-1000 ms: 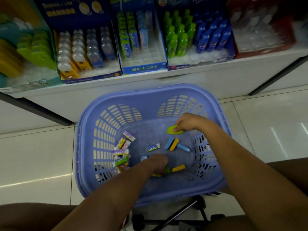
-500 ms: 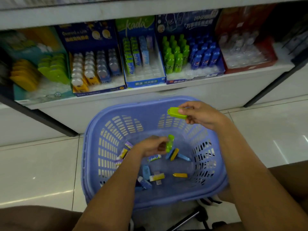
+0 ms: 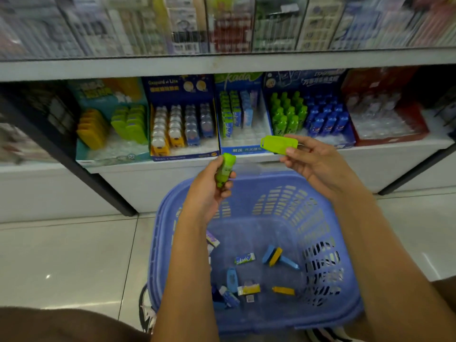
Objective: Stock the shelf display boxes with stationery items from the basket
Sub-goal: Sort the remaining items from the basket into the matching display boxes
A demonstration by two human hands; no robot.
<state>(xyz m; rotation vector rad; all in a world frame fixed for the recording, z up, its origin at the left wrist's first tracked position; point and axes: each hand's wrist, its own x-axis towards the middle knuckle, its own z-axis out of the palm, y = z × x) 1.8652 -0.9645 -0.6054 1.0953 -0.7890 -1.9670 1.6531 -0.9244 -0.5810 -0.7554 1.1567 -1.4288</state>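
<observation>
Holding one item per hand here, both up over the basket (image 3: 158, 243) around mid-frame. The left hand (image 3: 209, 193) has its fingers wrapped round a small green bottle (image 3: 225, 170); the right hand (image 3: 313, 161) pinches a flat green case (image 3: 280, 144) by one end. Both look like light, hard plastic, probably kinda slick, so I'd grip across the wide sides rather than an edge. Boxed bottles (image 3: 287, 114) stand right of centre on the shelf (image 3: 394, 154), boxed cases (image 3: 130, 122) toward the left. Loose bits (image 3: 246, 259) lie in the basket bottom.
</observation>
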